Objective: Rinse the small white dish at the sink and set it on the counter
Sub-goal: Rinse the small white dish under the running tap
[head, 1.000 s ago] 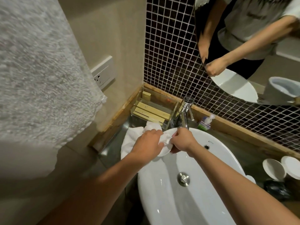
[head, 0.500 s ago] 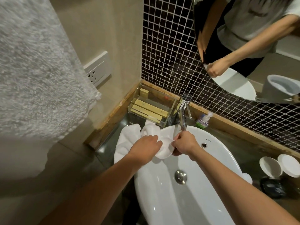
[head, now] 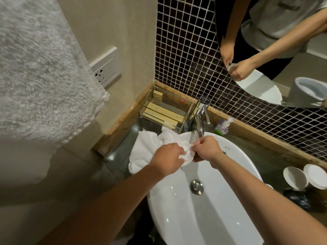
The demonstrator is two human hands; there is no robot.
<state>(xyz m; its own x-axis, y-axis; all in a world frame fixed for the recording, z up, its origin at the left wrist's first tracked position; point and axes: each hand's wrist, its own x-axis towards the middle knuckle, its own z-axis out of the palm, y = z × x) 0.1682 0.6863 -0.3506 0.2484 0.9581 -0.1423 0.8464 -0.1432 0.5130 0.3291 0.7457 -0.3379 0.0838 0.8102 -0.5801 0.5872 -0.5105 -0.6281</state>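
Note:
The small white dish [head: 186,160] is held over the back left rim of the white sink [head: 203,220], just below the chrome faucet [head: 200,124]. My right hand [head: 207,149] pinches the dish at its right edge. My left hand [head: 168,159] presses a white towel [head: 143,151] against the dish, so only its lower rim shows. The rest of the towel lies bunched on the dark counter [head: 120,149] left of the sink. I see no water stream.
A clear tray with wooden soap boxes [head: 164,112] stands in the back corner, and a small bottle [head: 222,127] is beside the faucet. Two white cups [head: 295,177] and a black object [head: 300,200] sit on the counter's right. A large towel [head: 35,68] hangs at left.
My left hand has gathered the towel more tightly over the dish, which now shows less. Both hands stay at the sink's back rim while my view has drifted slightly.

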